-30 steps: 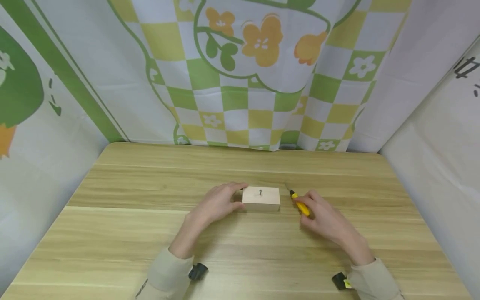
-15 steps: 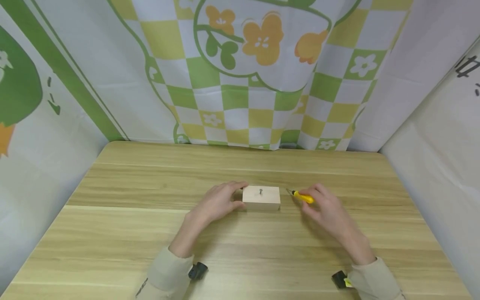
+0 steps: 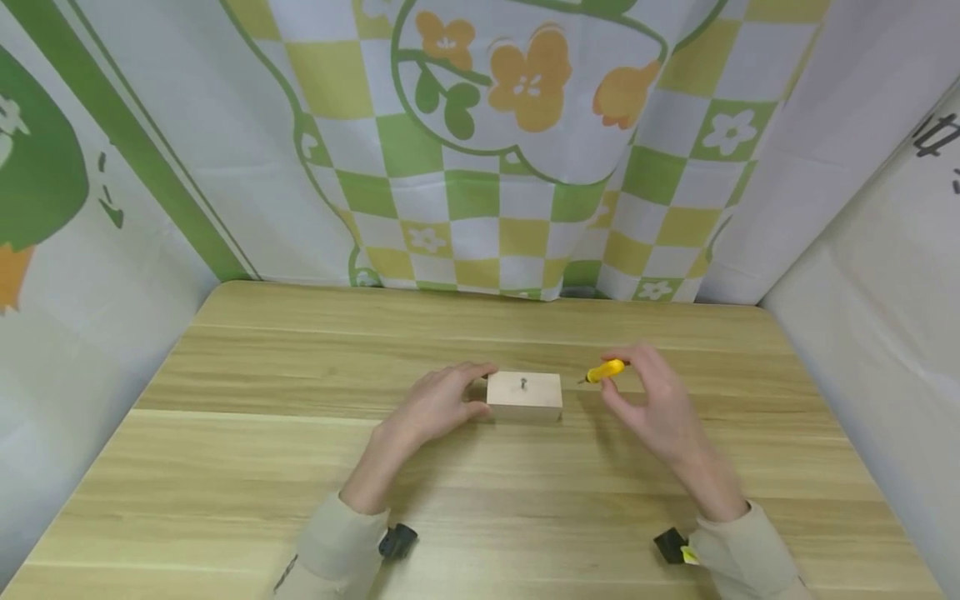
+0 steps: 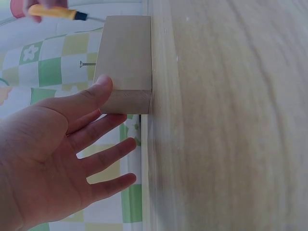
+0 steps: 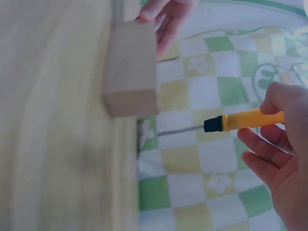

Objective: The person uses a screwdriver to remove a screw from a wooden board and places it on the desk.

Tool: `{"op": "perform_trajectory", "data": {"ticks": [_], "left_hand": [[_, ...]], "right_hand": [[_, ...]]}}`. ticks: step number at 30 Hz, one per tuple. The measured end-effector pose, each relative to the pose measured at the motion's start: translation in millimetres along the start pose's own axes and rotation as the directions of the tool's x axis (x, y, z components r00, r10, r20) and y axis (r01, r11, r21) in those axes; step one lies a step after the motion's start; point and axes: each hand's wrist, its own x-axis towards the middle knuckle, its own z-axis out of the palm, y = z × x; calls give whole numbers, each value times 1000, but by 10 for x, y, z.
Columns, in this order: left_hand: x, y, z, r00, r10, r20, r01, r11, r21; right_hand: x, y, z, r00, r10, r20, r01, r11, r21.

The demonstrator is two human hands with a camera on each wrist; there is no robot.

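A pale wooden block [image 3: 536, 396] lies on the table, and a screw [image 4: 87, 64] stands upright out of its top. My left hand [image 3: 422, 417] holds the block's left end between thumb and index finger; in the left wrist view the other fingers are spread loosely away from it. To the right of the block, my right hand [image 3: 666, 408] pinches the yellow handle of a screwdriver [image 5: 240, 120]. The screwdriver's metal shaft points down and left, its tip apart from both block and screw. Part of the handle's end is hidden by the hand in the right wrist view.
The wood-grain table [image 3: 480, 517] spreads around both hands. A checked, flowered curtain [image 3: 472, 200] hangs behind its back edge, with white cloth on both sides. Black wrist cameras [image 3: 397, 542] sit by the sleeves.
My right hand has moved up and turned the screwdriver, so its handle now rises to the right and its tip points down-left. The left hand and block have stayed in place.
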Motion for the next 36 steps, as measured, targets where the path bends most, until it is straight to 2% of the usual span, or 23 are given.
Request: {"op": "perform_trajectory", "data": {"ticks": [5,16,28,36], "left_hand": [[0,2,-2,1000,-3,-2,3,1000,1],[28,-1,7,1000,-23,-2,23,999,21],[27,-4,2,1000,-12,3,12,1000,2],[29,6,3,1000,-16,4,16,1000,3]], "right_hand": [[191,-144,4,999,-14,-46,17,998,61],[498,-351,130,996,-60,-64,67,992,109],[595,-358,261,996,-85,-17,86,983,162],[626,-369,300,996,-82,28,78,989,129]]}}
